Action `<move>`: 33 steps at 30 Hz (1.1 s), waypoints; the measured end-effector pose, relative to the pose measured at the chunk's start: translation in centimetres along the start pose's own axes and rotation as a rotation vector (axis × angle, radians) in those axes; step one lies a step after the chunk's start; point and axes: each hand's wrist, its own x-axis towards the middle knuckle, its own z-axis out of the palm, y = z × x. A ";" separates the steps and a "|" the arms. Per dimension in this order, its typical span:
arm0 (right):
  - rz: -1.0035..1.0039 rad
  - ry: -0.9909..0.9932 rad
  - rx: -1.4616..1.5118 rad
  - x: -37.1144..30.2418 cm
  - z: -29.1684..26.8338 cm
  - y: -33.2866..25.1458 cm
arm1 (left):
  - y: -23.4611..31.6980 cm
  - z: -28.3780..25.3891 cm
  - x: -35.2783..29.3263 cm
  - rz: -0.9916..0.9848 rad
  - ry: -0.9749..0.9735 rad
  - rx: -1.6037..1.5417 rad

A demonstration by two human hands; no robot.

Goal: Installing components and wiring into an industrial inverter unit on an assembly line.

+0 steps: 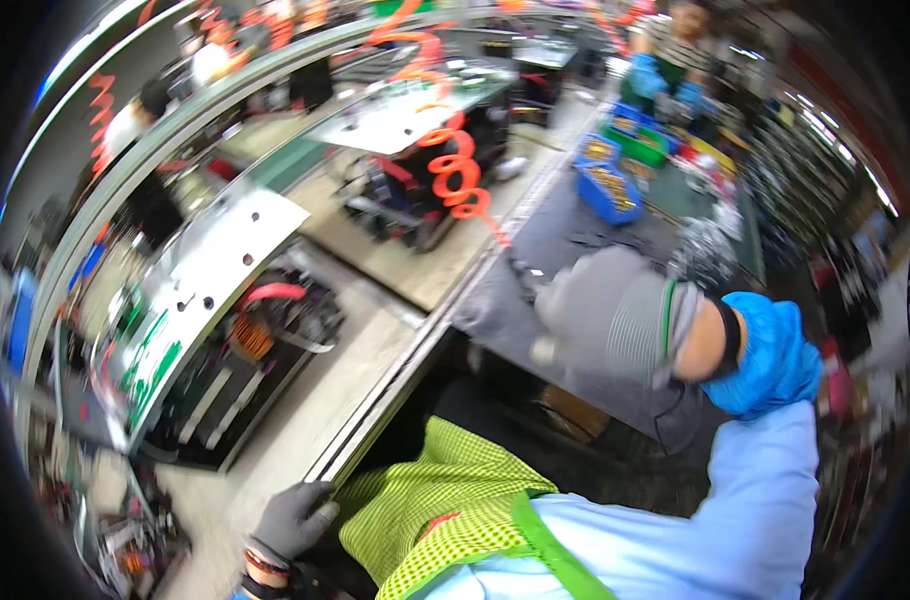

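A long grey workbench [575, 235] is seen running away from the viewer, its pale metal front rail [395, 395] curving along the near side. On a second bench to the left, a white perforated metal panel [210, 275] is laid over dark equipment. Two blue plastic bins [607, 180] are stood on the far part of the grey bench and are filled with small brass-coloured parts; a green plastic bin [640, 140] behind them holds similar pieces. An orange coiled air hose [457, 172] is hung above the bench. The right hand [600, 310], in a grey knitted glove, is closed around a dark tool [523, 275] fed by that hose, just above the bench edge. The left hand [293, 518], gloved in grey, is rested with curled fingers on the near end of the rail, gripping nothing else.
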 end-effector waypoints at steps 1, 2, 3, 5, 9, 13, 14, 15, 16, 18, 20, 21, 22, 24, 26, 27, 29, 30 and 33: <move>-0.261 0.065 -0.014 0.3 -0.8 -2.3 | 1.4 -0.7 -1.8 0.001 -0.047 0.034; -0.461 0.111 -0.005 0.4 -1.2 -4.3 | 1.5 -1.0 -3.5 0.066 -0.035 0.116; -0.641 0.188 -0.033 2.3 -1.4 -4.3 | 2.3 -2.7 -1.8 0.065 -0.008 0.125; -0.983 0.466 -0.065 4.7 -0.5 -8.0 | 3.0 -6.0 -4.2 -0.058 -0.004 0.142; -0.985 0.437 0.005 3.1 -1.1 -9.3 | 5.6 -11.1 -8.0 -0.201 0.123 0.275; -0.991 0.408 0.091 3.3 -1.5 -9.6 | 4.4 -12.9 -9.9 -0.176 0.321 0.344; -0.966 0.390 0.099 3.2 -1.5 -10.0 | 4.4 -13.6 -8.4 -0.301 0.243 0.230; -0.938 0.375 0.107 3.2 -1.5 -10.4 | 3.6 -13.4 -7.7 -0.264 0.253 0.274; -0.908 0.361 0.115 3.7 -1.4 -11.0 | 2.1 -12.9 -7.7 -0.215 0.253 0.286; -0.816 0.365 0.111 3.7 -1.9 -11.0 | 1.8 -12.6 -5.6 -0.174 0.226 0.241; -0.726 0.382 0.125 3.8 -2.3 -10.9 | 2.1 -11.4 -3.8 -0.266 0.234 0.204; -0.681 0.399 0.128 3.8 -2.5 -10.8 | 1.1 -11.6 -2.5 -0.202 0.201 0.232; -0.634 0.416 0.133 3.4 -2.7 -10.4 | 1.0 -11.5 -0.5 -0.101 0.235 0.268; -0.562 0.458 0.192 3.2 -3.6 -10.4 | 1.3 -11.3 2.3 0.041 0.350 0.303; -0.704 0.066 0.134 6.9 -5.6 -9.8 | 0.8 -10.5 3.3 0.086 0.532 0.204; -0.791 -0.028 0.053 10.7 -4.6 -9.4 | 1.3 -10.4 3.4 0.097 0.627 0.282; -0.468 -0.048 0.218 17.7 2.0 -7.9 | 3.1 -10.4 7.4 0.268 0.866 0.534; -0.425 0.182 0.299 21.2 7.7 -6.2 | 4.3 -10.7 9.5 0.306 0.903 0.585; -0.108 0.523 0.894 25.7 16.2 -6.1 | 5.8 -11.6 14.2 0.345 0.946 0.690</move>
